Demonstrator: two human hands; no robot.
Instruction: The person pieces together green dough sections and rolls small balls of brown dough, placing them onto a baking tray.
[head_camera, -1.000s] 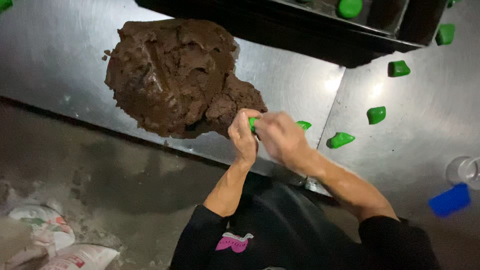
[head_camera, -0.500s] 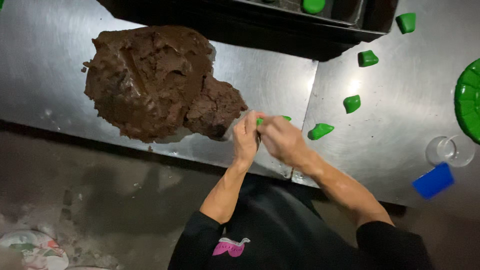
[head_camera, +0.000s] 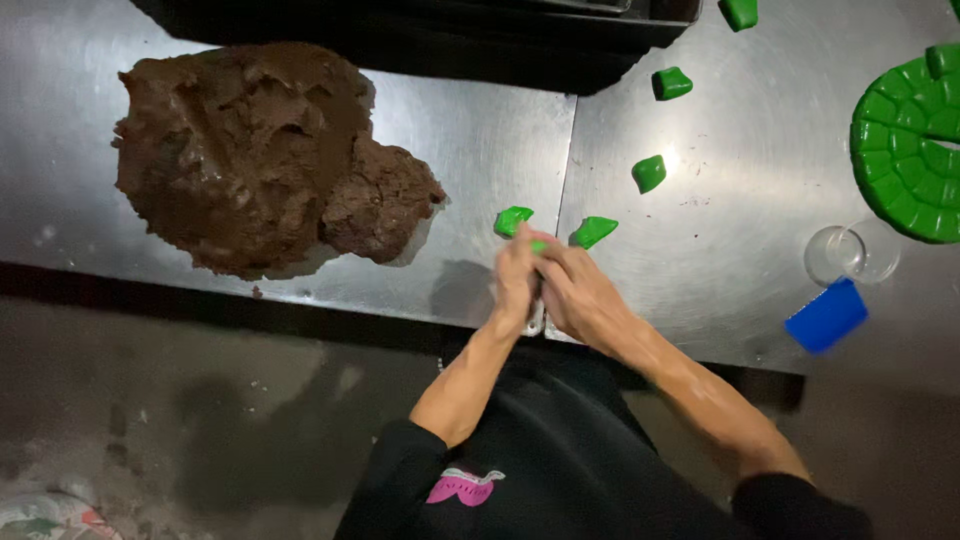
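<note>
Hands (head_camera: 548, 285) over steel table (head_camera: 740, 230) (concrete floor (head_camera: 180, 420)).

Setting: food-production workroom, likely a commercial kitchen or bakery. Evidence: stainless-steel surface (head_camera: 700, 260) made of joined metal sheets; large brown dough-like mound (head_camera: 260, 160) lying directly on it at left; small green moulded pieces (head_camera: 649, 172) scattered to the right; green segmented round mould (head_camera: 905, 150) at far right; blue scraper (head_camera: 826, 316); stained concrete floor (head_camera: 200, 420) on the near side.
</note>
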